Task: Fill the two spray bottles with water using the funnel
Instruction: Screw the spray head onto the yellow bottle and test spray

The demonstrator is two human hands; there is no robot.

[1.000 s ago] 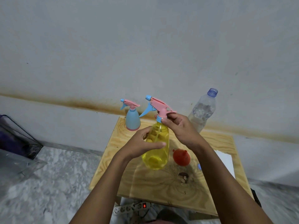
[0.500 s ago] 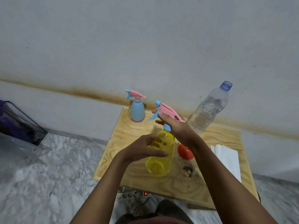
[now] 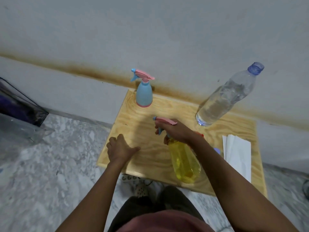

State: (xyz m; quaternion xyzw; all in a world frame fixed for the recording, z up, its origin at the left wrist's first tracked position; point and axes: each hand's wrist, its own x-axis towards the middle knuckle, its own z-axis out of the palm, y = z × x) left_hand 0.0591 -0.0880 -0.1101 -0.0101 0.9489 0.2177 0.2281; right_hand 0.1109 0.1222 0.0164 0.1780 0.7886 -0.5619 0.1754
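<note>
**Right hand on the yellow bottle's sprayer**

The yellow bottle (image 3: 184, 162) stands near the front edge of the counter (image 3: 167, 108), its long axis upright though it looks tilted under the wide lens. The right hand (image 3: 175, 131) is closed around the neck just below the pink sprayer (image 3: 164, 121), so the head is probably about to be unscrewed. The left hand (image 3: 119, 148) is off to the left, holding nothing, fingers loosely curled above the wood; it is well apart from the bottle and would have to reach right to steady the body. The funnel (image 3: 199, 135) is mostly hidden behind the right wrist. The blue bottle (image 3: 144, 93) stands far left, sprayer on, and the water bottle (image 3: 225, 97) far right, uncapped. Paper (image 3: 237, 153) lies at the right.
</note>
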